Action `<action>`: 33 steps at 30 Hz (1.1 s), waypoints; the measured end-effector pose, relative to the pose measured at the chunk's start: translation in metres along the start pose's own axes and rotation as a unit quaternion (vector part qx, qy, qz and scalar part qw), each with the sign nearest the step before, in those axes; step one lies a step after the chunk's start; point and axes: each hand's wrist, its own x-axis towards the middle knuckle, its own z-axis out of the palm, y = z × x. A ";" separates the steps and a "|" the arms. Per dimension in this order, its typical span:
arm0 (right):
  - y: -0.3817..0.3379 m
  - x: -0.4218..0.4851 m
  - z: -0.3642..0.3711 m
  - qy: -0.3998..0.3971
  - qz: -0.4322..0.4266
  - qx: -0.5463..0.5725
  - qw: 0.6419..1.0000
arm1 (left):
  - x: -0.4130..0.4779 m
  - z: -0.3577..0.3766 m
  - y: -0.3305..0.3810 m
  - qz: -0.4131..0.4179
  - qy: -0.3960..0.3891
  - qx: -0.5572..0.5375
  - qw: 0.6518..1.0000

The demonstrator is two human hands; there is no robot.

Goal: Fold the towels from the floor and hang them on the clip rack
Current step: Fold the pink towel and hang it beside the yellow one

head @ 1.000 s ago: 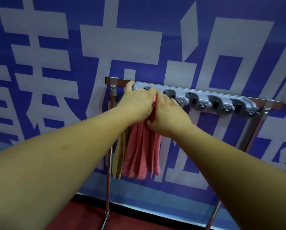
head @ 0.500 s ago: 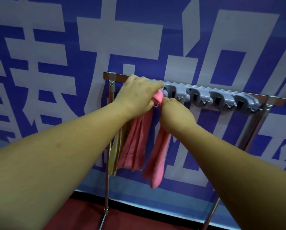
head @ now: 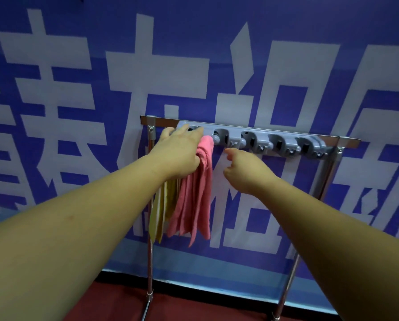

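A grey clip rack (head: 275, 142) with several round clips is fixed to the top bar of a chrome stand. A pink towel (head: 197, 195) hangs in folds from its left end, and a yellow towel (head: 162, 212) hangs just left of it, partly behind my arm. My left hand (head: 182, 154) lies over the leftmost clip, fingers stretched along the rack and thumb against the top of the pink towel. My right hand (head: 242, 167) hovers to the right of the towel, below the second clip, fingers loosely curled and holding nothing.
The chrome stand (head: 150, 262) has a leg on each side reaching down to a dark red floor (head: 194, 306). A blue banner (head: 217, 66) with large white characters hangs close behind. The clips to the right hold nothing.
My right hand has let go of the pink towel and drawn back to the right. The strip it held has swung in, so the towel hangs as one bunch. My left hand stays on the rack.
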 end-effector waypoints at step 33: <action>0.118 -0.309 0.133 -0.230 0.125 -0.082 0.962 | -0.301 0.164 0.150 -0.035 -0.288 -0.116 0.950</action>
